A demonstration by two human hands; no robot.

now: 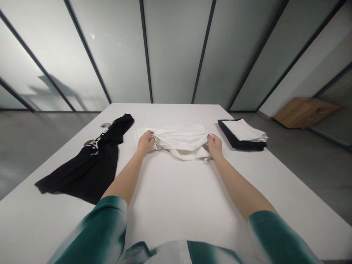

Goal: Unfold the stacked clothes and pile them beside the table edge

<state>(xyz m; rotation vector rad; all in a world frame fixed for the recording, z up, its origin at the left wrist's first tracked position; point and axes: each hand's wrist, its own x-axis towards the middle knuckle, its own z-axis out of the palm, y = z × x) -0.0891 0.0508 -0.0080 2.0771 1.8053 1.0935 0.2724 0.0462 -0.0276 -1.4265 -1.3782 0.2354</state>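
As our 2 forearms (125, 179) reach forward over the desk (187, 198), our left hand (145, 142) and right hand (215, 145) hold a white cloth (183, 138) between them. It is in the middle of the desk, toward the far side, and runs crosswise in front of us. Our left fingers (150, 135) are curled closed on a bunched part near its left end, with a flat stretch of cloth reaching past them. Our right fingers (211, 138) are closed in a pinch at the right end. Between our hands the cloth lies in loose folds, and a white band (181, 157) sags from its near side toward us. We cannot tell how much of it is lifted off the desk.

To our left, a black shirt (88, 170) with white print lies slantwise, well apart from the cloth. Beside it are a white roll (105, 125) and a brown thing (88, 142), partly hidden by the shirt. To our right, a white pile (243, 130) rests on a black pile (249, 146) near the edge. Our sleeves (95, 227) are green and white. Beyond the desk stand frosted panels (176, 55), with a wooden cabinet (299, 113) at the right.
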